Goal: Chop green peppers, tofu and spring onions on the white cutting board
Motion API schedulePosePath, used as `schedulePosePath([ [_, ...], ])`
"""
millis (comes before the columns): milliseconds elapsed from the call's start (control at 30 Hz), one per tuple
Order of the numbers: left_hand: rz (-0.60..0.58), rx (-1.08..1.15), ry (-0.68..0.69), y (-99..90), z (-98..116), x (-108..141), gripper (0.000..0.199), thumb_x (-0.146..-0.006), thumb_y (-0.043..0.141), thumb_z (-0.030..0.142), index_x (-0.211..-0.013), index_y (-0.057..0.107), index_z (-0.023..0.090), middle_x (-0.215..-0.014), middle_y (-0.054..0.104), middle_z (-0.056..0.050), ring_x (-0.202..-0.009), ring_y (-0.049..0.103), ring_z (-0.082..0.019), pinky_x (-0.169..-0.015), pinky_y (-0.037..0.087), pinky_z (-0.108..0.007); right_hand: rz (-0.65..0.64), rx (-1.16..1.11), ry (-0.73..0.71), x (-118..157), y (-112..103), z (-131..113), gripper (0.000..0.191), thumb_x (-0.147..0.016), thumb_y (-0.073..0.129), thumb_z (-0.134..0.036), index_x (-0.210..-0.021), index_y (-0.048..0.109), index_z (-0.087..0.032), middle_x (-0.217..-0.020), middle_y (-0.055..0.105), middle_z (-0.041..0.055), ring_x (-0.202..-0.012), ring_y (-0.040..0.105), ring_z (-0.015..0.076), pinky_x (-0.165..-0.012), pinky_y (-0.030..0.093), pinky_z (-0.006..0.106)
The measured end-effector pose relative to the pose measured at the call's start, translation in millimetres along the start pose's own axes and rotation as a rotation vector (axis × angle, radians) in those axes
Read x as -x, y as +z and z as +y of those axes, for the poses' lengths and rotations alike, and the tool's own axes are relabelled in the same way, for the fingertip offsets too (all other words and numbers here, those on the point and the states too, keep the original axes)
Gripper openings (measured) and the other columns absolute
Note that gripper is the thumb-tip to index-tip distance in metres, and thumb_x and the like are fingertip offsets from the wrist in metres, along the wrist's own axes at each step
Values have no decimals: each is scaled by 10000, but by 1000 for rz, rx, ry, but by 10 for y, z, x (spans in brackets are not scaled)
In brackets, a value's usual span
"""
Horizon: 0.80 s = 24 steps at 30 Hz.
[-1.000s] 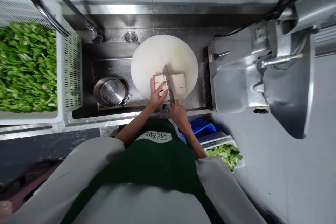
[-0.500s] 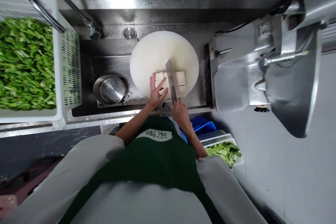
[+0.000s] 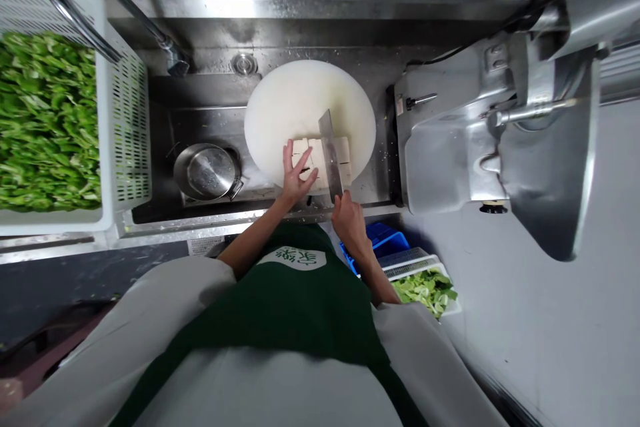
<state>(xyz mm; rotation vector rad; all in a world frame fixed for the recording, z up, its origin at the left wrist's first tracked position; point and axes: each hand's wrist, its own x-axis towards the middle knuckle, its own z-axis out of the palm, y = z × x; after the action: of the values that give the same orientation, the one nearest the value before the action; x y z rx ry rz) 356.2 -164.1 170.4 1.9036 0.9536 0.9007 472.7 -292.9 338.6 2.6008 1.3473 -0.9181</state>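
A round white cutting board (image 3: 295, 93) lies over the steel sink. Near its front edge sits a pale white block, likely tofu (image 3: 318, 155), with several cut lines across it. My left hand (image 3: 296, 180) rests on the block's left part, fingers spread. In my right hand (image 3: 346, 215) is the handle of a cleaver (image 3: 331, 150); the fingers are wrapped round it. The blade lies over the right half of the block, pointing away from me. Whether the edge is in the block I cannot tell.
Left of the board are a steel pot (image 3: 207, 172) and a white crate (image 3: 107, 147) of cut green peppers, under a curved faucet (image 3: 135, 13). A steel slicing machine (image 3: 435, 160) stands on the right. Below it are a blue basket (image 3: 385, 240) and leafy greens (image 3: 427, 290).
The cleaver and my right hand have shifted slightly to the right relative to the block. My left hand stays spread on the block. The whole view has moved slightly.
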Motion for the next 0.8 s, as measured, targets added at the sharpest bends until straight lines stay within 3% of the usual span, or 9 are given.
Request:
schedulePosePath([
  [133, 28, -32, 34, 10, 1, -9, 616, -1007, 632, 488, -1593, 486, 364, -1793, -52, 82, -1664, 36, -319, -1361, 140, -578, -41, 0, 17, -32, -10, -38, 305, -1134, 299, -245, -1221, 559, -111, -955, 753, 152, -910, 748, 286, -794, 495, 323],
  [267, 2, -25, 38, -8, -3, -12, 690, -1010, 631, 510, -1636, 427, 301, -1800, -60, 18, -1661, 14, -339, -1360, 117, -568, -70, -4, 33, -165, 105, -107, 315, -1131, 290, -234, -1253, 549, -103, -1019, 760, 174, -962, 756, 293, -828, 518, 338],
  [433, -6, -11, 21, -29, -9, -5, 721, -1003, 624, 545, -1658, 365, 388, -1797, -62, 54, -1664, 16, -324, -1360, 119, -567, -119, -21, 20, -357, 252, -143, 291, -1117, 317, -200, -1262, 547, -96, -1093, 761, 192, -1031, 754, 294, -858, 520, 334],
  [800, -12, -5, -2, -19, 20, -15, 695, -993, 627, 567, -1626, 444, 343, -1799, -60, 30, -1662, -15, -341, -1346, 135, -585, -13, 15, -2, -14, -33, 23, 303, -1134, 290, -252, -1183, 558, -120, -923, 753, 146, -864, 743, 292, -735, 465, 318],
])
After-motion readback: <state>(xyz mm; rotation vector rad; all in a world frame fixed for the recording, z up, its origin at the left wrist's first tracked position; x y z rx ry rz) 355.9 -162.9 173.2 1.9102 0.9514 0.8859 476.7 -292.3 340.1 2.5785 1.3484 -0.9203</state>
